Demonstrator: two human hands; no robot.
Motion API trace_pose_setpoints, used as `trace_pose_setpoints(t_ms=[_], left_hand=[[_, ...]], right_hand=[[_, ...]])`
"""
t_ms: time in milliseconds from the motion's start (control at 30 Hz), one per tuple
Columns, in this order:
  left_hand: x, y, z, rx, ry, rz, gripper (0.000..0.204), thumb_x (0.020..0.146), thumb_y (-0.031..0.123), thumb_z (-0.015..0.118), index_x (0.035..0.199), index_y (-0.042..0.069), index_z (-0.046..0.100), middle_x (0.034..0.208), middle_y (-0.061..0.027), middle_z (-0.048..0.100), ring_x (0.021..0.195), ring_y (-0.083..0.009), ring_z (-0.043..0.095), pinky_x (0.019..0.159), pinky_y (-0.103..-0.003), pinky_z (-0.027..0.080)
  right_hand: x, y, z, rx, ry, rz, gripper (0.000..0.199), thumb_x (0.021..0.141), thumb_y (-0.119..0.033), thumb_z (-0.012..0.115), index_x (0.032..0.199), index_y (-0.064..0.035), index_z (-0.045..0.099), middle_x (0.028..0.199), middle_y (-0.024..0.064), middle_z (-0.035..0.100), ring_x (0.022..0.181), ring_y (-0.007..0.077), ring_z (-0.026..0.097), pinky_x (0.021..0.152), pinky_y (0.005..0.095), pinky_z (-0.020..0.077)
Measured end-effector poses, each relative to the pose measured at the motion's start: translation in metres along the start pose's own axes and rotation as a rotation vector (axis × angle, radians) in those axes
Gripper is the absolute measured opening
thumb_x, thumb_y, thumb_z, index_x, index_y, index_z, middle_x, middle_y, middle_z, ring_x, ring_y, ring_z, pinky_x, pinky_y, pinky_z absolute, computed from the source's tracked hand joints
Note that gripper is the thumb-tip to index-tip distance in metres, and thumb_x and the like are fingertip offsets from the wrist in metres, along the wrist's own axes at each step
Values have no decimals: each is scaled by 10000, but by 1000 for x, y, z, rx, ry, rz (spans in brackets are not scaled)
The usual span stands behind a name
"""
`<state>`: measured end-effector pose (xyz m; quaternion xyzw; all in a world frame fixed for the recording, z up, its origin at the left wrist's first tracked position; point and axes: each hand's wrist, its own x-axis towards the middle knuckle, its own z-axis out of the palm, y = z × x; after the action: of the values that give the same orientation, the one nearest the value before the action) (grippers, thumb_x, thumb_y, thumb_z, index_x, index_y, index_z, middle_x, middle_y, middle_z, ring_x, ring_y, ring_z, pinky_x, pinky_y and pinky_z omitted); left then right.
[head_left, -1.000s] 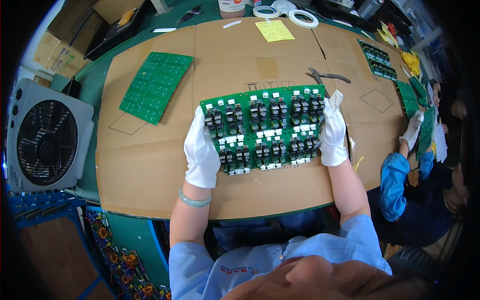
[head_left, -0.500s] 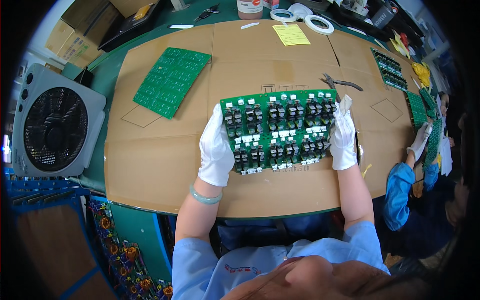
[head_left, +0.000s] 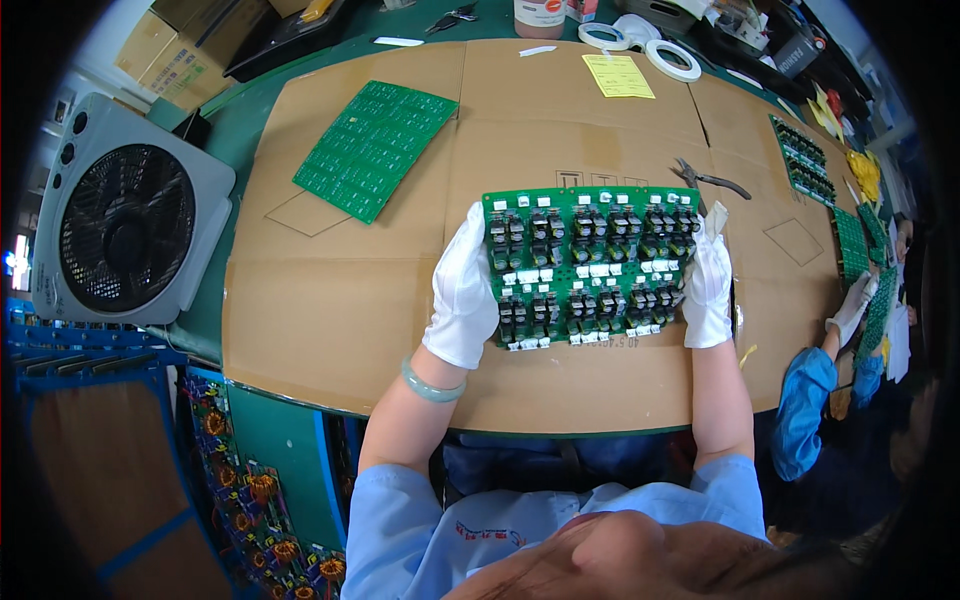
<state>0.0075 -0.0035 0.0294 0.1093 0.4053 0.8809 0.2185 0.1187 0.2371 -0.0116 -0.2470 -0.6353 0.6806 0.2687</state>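
Between my two white-gloved hands is a green circuit board [head_left: 585,272] crowded with black components and white connectors in rows. My left hand [head_left: 466,296] is closed on the board's left edge. My right hand [head_left: 708,288] grips the right edge, with a loose glove fingertip standing up beside the board's upper corner. The board is over the cardboard, its component side facing up; whether it touches the cardboard I cannot tell. Just beyond its upper right corner lie cutting pliers [head_left: 718,183] with dark handles. Another green board [head_left: 376,150], without tall parts, lies farther off to the left.
Cardboard [head_left: 330,330] covers the green table. At the left stands a grey box fan [head_left: 130,215]. White tape rolls [head_left: 672,60], a yellow paper slip [head_left: 618,76] and a jar [head_left: 539,16] are at the back. On the right, a co-worker's gloved hand [head_left: 852,305] holds green boards.
The whole scene has shifted toward the right of the picture as the view turned slightly left. Both hands keep their hold on the populated circuit board.
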Motion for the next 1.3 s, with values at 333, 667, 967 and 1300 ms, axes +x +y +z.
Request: trace_pose_setpoints(t_ms=[333,667,967,1300], left_hand=[[0,4,2,-84,-48,-69,393,979,285,322,1157,-12,508,1120,-80,561,1021,-143,530,922,-290,395],[0,-3,-7,-74,-66,-79,431,992,279,265,1174,-43,486,1136,-104,552,1020,-133,529,925,-281,401],[-4,7,1,-88,-82,-75,451,986,332,279,1161,-23,496,1126,-102,555,1018,-144,540,922,-293,413],[-5,8,4,-105,-105,-73,470,982,360,275,1186,-14,474,1150,-108,544,1031,-161,543,927,-305,419]], right_hand=[[9,12,-8,182,-19,46,283,909,-239,521,1059,-8,584,911,0,589,816,58,525,710,197,396],[16,30,-16,172,-13,50,357,925,-291,494,1154,-19,526,964,18,605,814,97,581,706,237,460],[6,7,0,305,-101,91,308,926,-275,491,1099,-24,540,946,19,610,810,108,586,719,246,462],[16,34,-20,197,-75,-15,347,949,-237,415,1171,0,535,1084,55,579,936,117,552,813,262,420]])
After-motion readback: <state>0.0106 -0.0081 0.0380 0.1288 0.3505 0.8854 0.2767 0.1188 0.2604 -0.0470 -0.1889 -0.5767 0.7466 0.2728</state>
